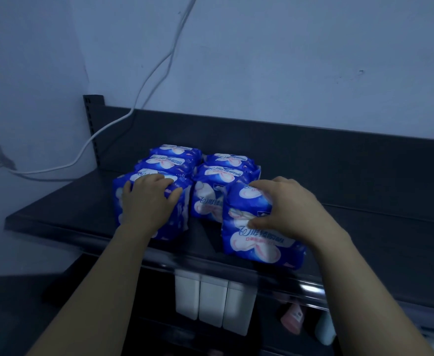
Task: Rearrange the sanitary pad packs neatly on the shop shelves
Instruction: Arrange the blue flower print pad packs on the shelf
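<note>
Reaches both bare forearms up and across the front edge of the shelf (365, 240). Lays the left hand (147, 201) palm-down on the left front pack (176, 220) just behind that edge, fingers spread and curled over its top. Clamps the right hand (288, 209) on the right front pack (252, 242) at the edge, fingers hooked over its top, thumb pressed against its face.

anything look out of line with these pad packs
Yes: the loose pack in the right hand is askew, tilted and set forward and right of the two rows, near the shelf front edge. The left hand holds the left row's front pack.
</note>
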A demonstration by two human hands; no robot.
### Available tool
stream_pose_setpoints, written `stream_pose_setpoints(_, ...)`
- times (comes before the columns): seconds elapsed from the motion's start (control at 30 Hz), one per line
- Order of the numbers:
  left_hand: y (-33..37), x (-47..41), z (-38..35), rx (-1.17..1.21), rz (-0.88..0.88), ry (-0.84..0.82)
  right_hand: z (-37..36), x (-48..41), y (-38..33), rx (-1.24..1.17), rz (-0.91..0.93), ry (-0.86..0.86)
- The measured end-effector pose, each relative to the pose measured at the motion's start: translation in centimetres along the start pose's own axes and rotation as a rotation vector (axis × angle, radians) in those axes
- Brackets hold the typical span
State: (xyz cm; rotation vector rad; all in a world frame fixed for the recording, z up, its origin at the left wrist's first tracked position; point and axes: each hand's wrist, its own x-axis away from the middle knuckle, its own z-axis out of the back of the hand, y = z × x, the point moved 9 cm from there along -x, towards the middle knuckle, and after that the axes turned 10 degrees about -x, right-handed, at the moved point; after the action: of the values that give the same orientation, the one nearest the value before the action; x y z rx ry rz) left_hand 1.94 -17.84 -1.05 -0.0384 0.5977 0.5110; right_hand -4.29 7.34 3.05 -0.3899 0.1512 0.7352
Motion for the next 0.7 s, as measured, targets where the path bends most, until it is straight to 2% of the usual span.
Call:
stream_pose_setpoints(0.2,-0.5,0.1,-0.3,0.032,0.013,-0.001,-4.2,-3.3,-2.5,-0.087,0.066,-0.004)
stream_pose_setpoints(0.33,-1.2,0.2,-0.6,0.075,0.031,0.005,-6.1,-4.8,-3.1,-0.046,0.102,0.032)
stream_pose_setpoints(0.7,-1.3,0.6,-1.0,0.111,0.04,0.02,-6.7,-4.3,-3.3,-0.079,0.143,0.11)
